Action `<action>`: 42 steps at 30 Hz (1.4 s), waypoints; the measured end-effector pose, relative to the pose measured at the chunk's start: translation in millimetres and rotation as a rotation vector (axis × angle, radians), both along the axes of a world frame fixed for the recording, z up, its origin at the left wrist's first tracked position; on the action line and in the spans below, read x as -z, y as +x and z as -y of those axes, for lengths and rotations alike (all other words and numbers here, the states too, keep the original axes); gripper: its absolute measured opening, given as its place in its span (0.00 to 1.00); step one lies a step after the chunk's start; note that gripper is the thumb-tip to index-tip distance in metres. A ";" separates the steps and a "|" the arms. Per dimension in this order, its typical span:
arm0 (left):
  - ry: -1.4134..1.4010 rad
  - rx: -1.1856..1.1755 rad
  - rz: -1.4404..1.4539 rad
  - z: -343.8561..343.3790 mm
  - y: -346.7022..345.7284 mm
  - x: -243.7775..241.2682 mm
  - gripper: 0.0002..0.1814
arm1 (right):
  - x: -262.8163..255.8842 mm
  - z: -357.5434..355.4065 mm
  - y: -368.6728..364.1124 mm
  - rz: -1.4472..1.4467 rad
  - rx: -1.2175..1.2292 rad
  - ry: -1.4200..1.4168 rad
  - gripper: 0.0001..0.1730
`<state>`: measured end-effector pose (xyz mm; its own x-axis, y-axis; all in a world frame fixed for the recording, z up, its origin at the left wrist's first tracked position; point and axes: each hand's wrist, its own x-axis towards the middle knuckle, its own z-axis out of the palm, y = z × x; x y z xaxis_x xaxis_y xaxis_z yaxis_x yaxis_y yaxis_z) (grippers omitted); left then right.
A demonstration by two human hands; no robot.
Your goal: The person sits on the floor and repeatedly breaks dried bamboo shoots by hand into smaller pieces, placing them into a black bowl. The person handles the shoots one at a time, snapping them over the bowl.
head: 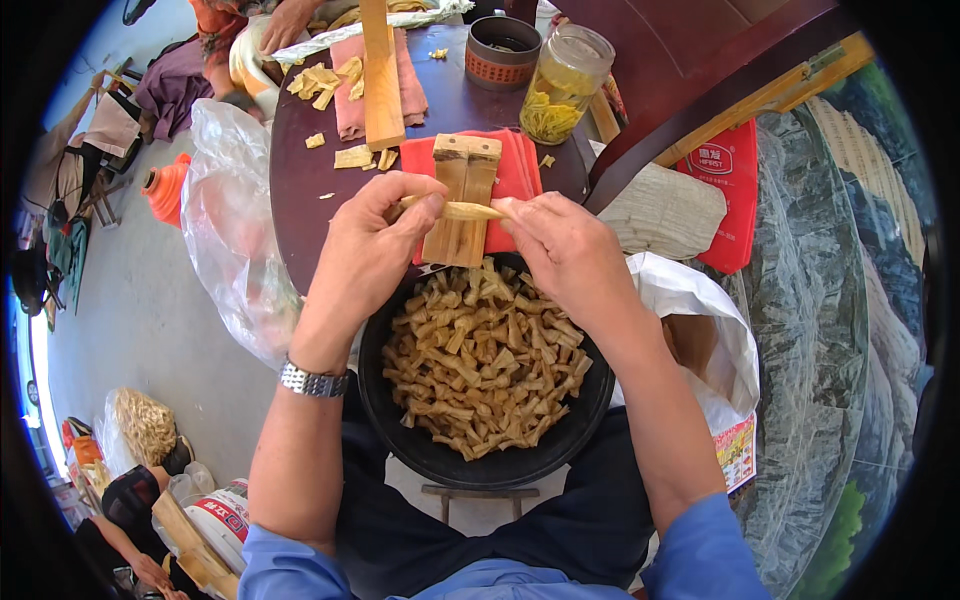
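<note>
Between my two hands a pale yellow-brown twisted strip (471,211) is stretched sideways. My left hand (397,225), with a metal watch at the wrist, pinches its left end; my right hand (546,234) pinches the right end. Just behind and below the strip, a wooden block (459,241) with a groove down its middle rests on a folded red cloth (516,161) at the table's edge. Under my hands, a round black basin (487,477) at my lap holds many short knotted pieces (487,360) of similar material.
On the dark round table (300,217) are loose flat pieces (315,81), a wooden bar (384,97), a dark cup (502,56) and a glass jar (564,86). Plastic bags flank the basin: clear (232,247) at left, white (690,285) at right. Other people's hands (289,26) show beyond.
</note>
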<state>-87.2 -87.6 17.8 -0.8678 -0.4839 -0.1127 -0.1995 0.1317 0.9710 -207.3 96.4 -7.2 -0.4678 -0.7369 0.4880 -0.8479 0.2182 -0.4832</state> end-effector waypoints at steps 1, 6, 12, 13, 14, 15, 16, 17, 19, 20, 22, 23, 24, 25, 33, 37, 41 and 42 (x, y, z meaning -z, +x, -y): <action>-0.008 -0.002 0.009 2.2 -5.1 6.2 0.09 | 5.8 2.4 -3.1 0.004 0.014 0.016 0.11; -0.090 -0.011 0.083 4.3 -15.4 30.3 0.09 | 17.3 9.0 -2.5 0.162 0.064 0.161 0.10; -0.244 -0.061 0.168 7.2 -8.4 31.4 0.14 | 25.1 -1.3 -5.6 0.144 0.090 0.245 0.10; -0.214 -0.046 0.182 4.1 -4.1 22.2 0.15 | 23.2 -3.0 -5.1 0.176 0.063 0.216 0.09; -0.185 -0.031 0.197 1.3 0.3 15.6 0.17 | 19.5 -4.7 -3.7 0.209 0.035 0.188 0.09; -0.172 -0.030 0.190 0.2 6.7 11.7 0.18 | 14.9 -5.0 -0.6 0.243 0.000 0.157 0.09; -0.159 -0.029 0.182 -0.6 13.3 8.7 0.19 | 9.2 -6.4 3.4 0.251 -0.025 0.135 0.09; -0.145 -0.028 0.175 -1.1 19.4 7.1 0.21 | 2.2 -8.6 8.6 0.259 -0.050 0.114 0.09; 0.075 -0.015 0.089 -2.8 29.8 8.8 0.25 | -11.1 -13.5 20.1 0.249 -0.110 0.046 0.09; 0.185 -0.008 0.045 -3.6 34.2 9.4 0.28 | -17.0 -16.0 26.4 0.231 -0.144 -0.003 0.10; 0.410 0.082 0.086 -6.9 43.1 4.5 0.32 | -28.2 -19.3 38.9 0.203 -0.199 -0.080 0.11; 0.523 0.128 0.106 -9.0 47.9 -0.7 0.34 | -34.2 -20.5 42.7 0.172 -0.213 -0.120 0.11; 0.547 0.109 0.160 -19.2 47.9 -9.7 0.37 | -40.2 -20.4 44.9 0.137 -0.226 -0.162 0.11; 0.627 0.159 0.146 -27.1 48.5 -8.5 0.37 | -42.4 -20.6 46.5 0.102 -0.239 -0.204 0.11; 1.469 0.454 -0.151 -84.8 58.0 10.4 0.16 | -45.8 -34.8 113.7 -0.224 -0.478 -0.168 0.16; 1.186 0.339 -0.044 -80.5 65.7 -7.0 0.11 | -51.8 -43.1 117.9 -0.024 -0.522 -0.230 0.18; 0.929 0.289 -0.029 -85.1 55.9 -11.3 0.10 | -51.4 -52.3 98.4 0.578 -0.340 -0.299 0.12; 0.823 0.322 -0.011 -83.1 55.2 -13.7 0.10 | -54.3 -50.8 100.4 0.680 -0.283 -0.319 0.11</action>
